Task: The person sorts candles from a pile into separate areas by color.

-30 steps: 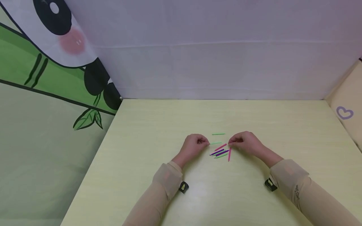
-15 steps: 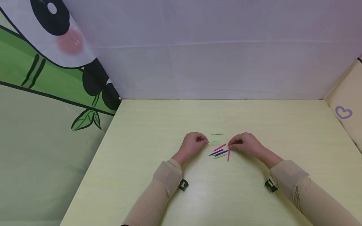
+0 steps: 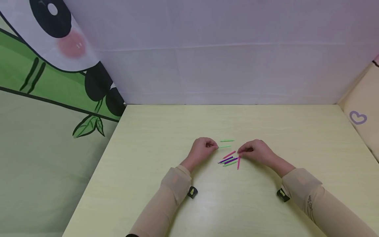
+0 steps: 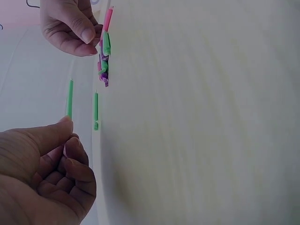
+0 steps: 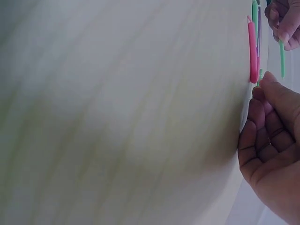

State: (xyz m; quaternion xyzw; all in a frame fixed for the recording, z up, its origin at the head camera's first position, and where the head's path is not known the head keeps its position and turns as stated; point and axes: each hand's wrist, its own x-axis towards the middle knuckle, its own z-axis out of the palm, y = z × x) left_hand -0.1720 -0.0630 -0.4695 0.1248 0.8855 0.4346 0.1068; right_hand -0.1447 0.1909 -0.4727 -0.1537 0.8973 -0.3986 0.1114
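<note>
My left hand [image 3: 202, 150] pinches one end of a thin green birthday candle [image 4: 70, 98], which points right from thumb and fingertips. Beyond it a second green candle [image 3: 227, 141] lies on the table. Between my hands is a small heap: purple candles [image 3: 226, 159], a green candle [image 3: 230, 164] in front, and a pink candle [image 3: 229, 154] slanting behind. My right hand [image 3: 258, 151] is at the heap's right, fingers loosely curled and fingertips close over the end of another pink candle [image 3: 238, 163]. Nothing held shows in it.
The pale wooden table [image 3: 231, 204] extends around both hands. A light fabric sheet [image 3: 222, 75] hangs along its far edge, and a printed cartoon cloth [image 3: 53, 108] hangs at the left. Dark straps [image 3: 192, 192] sit at the sleeve cuffs.
My left hand has moved slightly away from me, carrying the green candle farther from the heap. My right fingertips have lowered a little toward the pink candle's end.
</note>
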